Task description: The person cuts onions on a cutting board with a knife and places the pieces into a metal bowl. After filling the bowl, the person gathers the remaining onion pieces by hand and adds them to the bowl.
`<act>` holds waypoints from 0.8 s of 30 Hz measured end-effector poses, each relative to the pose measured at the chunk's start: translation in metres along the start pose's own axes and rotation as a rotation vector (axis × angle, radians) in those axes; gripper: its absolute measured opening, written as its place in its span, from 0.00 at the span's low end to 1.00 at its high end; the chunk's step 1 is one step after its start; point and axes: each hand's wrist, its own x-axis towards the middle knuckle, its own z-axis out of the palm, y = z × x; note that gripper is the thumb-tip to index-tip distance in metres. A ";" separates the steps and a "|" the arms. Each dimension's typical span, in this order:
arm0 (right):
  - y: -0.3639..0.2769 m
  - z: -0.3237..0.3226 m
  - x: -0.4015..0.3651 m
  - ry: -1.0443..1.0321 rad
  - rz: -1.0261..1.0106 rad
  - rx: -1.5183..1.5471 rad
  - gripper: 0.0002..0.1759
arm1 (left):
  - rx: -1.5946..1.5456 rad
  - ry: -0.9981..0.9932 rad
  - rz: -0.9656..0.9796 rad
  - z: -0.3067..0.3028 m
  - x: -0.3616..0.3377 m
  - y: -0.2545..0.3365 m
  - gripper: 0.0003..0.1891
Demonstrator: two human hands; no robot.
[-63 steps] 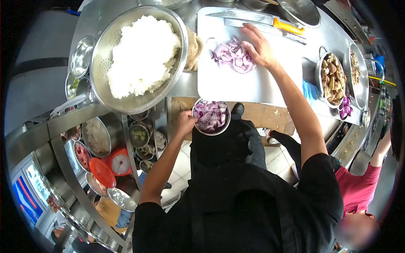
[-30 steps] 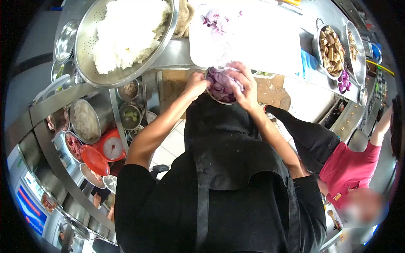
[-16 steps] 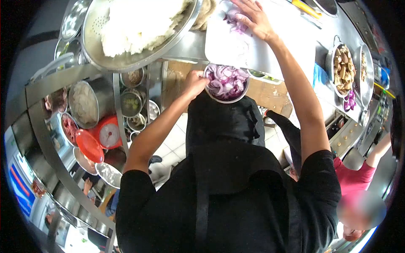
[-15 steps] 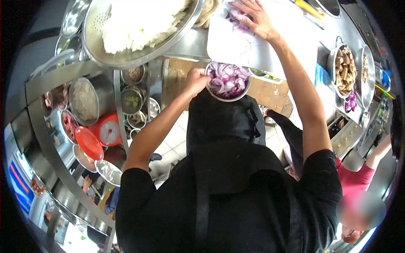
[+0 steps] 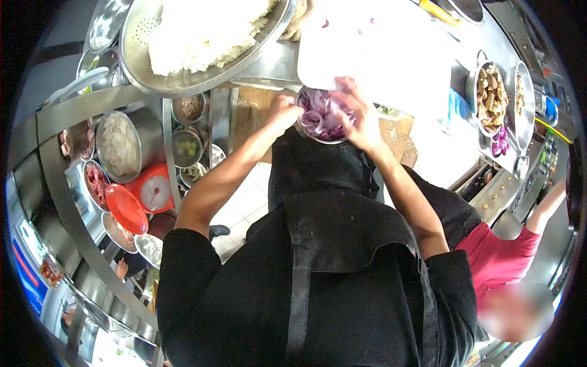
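My left hand [image 5: 285, 114] grips the left rim of a bowl [image 5: 333, 142] held in front of my apron, just below the edge of a white cutting board [image 5: 379, 67]. Sliced red onion [image 5: 317, 117] fills the bowl. Over the bowl's right side is my right hand [image 5: 359, 119], blurred by motion, its fingers looking spread apart. I cannot make out any onion held in it. A few small onion scraps [image 5: 324, 23] lie on the board.
A large colander [image 5: 137, 43] of white food stands at the upper left. A yellow-handled knife [image 5: 441, 13] lies beyond the board. Pans of mushrooms [image 5: 491, 98] stand right. Shelves with pots and a red scale [image 5: 162, 188] are left. A person in red [image 5: 504, 257] is at right.
My right hand has moved from the board down to the bowl. The pile of sliced onion under it has left the board. My left hand stays on the bowl rim.
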 end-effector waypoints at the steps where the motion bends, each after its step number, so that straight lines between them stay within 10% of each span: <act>1: -0.009 -0.004 -0.005 -0.027 0.025 0.079 0.19 | -0.036 -0.015 -0.048 0.000 -0.001 0.001 0.06; 5: 0.007 -0.033 0.010 0.023 0.145 0.353 0.22 | -0.070 0.006 -0.048 -0.002 0.006 -0.012 0.08; 10: 0.107 -0.046 0.125 0.318 0.019 -0.251 0.29 | 0.029 0.034 0.029 -0.002 -0.010 0.004 0.07; 18: 0.072 -0.003 0.163 -0.223 -0.108 -0.364 0.44 | 0.028 0.067 0.101 -0.005 -0.004 -0.007 0.08; 19: 0.065 0.007 0.159 0.002 -0.277 -0.345 0.29 | 0.013 0.077 0.125 -0.005 0.001 -0.014 0.07; 24: 0.032 0.018 0.078 -0.186 -0.183 -0.088 0.24 | 0.022 0.024 0.153 -0.015 -0.004 -0.002 0.06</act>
